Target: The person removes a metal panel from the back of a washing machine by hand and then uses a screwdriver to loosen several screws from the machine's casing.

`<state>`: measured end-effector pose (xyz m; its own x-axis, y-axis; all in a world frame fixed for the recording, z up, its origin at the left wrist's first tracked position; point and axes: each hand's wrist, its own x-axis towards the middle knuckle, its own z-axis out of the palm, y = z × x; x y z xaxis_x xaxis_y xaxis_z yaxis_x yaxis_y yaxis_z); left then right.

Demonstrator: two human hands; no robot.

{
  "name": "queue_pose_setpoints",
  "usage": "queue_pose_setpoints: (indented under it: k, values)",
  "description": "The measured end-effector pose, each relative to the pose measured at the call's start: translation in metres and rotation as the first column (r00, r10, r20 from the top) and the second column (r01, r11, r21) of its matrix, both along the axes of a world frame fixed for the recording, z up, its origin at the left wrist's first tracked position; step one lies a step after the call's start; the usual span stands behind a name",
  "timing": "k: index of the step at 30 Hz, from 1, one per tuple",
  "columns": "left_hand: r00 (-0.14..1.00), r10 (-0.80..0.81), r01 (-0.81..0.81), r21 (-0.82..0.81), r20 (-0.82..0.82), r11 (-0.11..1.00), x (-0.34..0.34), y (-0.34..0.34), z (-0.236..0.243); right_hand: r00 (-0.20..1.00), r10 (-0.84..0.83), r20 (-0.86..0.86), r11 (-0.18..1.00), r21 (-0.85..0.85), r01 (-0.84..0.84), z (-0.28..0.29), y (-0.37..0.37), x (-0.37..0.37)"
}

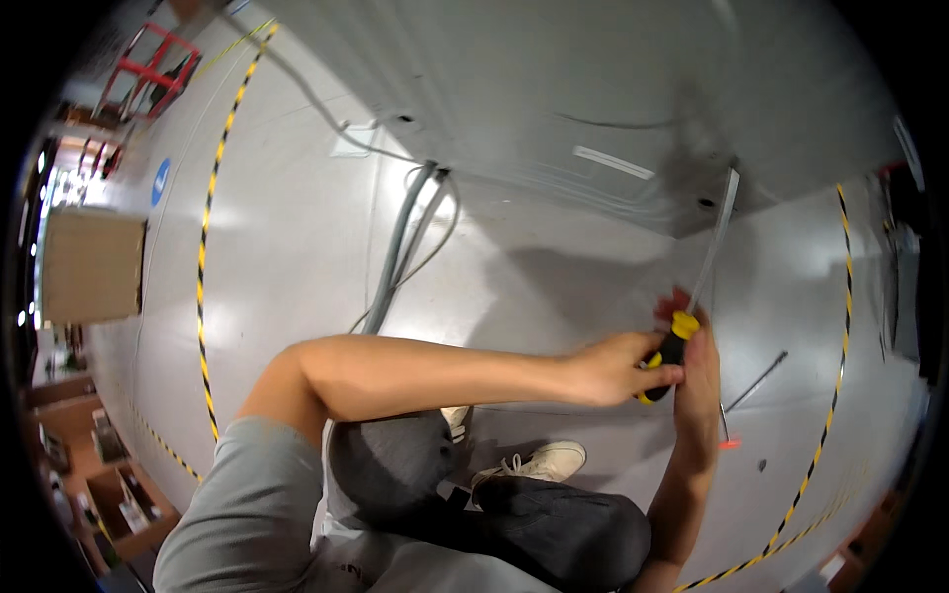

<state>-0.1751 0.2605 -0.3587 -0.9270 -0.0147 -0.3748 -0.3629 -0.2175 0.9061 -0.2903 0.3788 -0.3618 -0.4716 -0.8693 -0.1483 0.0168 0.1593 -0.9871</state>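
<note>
A long screwdriver [674,351] with a black and yellow handle stands tilted. Its pale shaft runs up to the lower edge of a large grey metal panel [514,89]; what the tip touches is too small to tell. My left hand [621,368] reaches across from the left and is closed round the handle. Just right of the handle is my right hand [698,361], its palm against or close beside it. The right fingers reach up behind the shaft, apart and slightly blurred.
Grey cables [395,247] hang from the panel to the floor. A thin dark rod [759,379] and a small red piece [730,444] lie right of my hands. Yellow-black tape [203,287] marks the floor. A cardboard box [94,265] and red frame [153,64] stand left.
</note>
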Motion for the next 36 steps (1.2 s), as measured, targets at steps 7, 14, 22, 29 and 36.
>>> queue_pose_setpoints:
  k: [7,14,22,29,36]
  values:
    - [0.991,0.126,-0.127,-0.44,-0.031,0.889,0.013,0.03,-0.018,0.989,-0.039,0.141,0.998,-0.036,0.044,-0.054,0.067,0.04]
    - [0.945,0.285,-0.327,-0.531,-0.161,0.782,0.007,0.008,0.004,0.982,-0.13,0.139,0.989,-0.046,0.138,-0.009,0.049,0.063]
    - [0.921,0.334,-0.268,0.297,-0.201,0.917,-0.048,-0.015,0.001,0.946,-0.315,-0.079,0.949,-0.005,0.316,-0.008,0.047,0.059]
    - [0.956,0.26,-0.225,0.226,-0.139,0.948,-0.058,-0.028,-0.01,0.935,-0.338,-0.113,0.935,0.076,0.347,-0.005,0.036,0.061]
    - [0.937,0.294,-0.248,0.232,-0.188,0.941,-0.066,-0.03,-0.003,0.893,-0.372,-0.254,0.921,0.018,0.389,0.004,0.02,0.065]
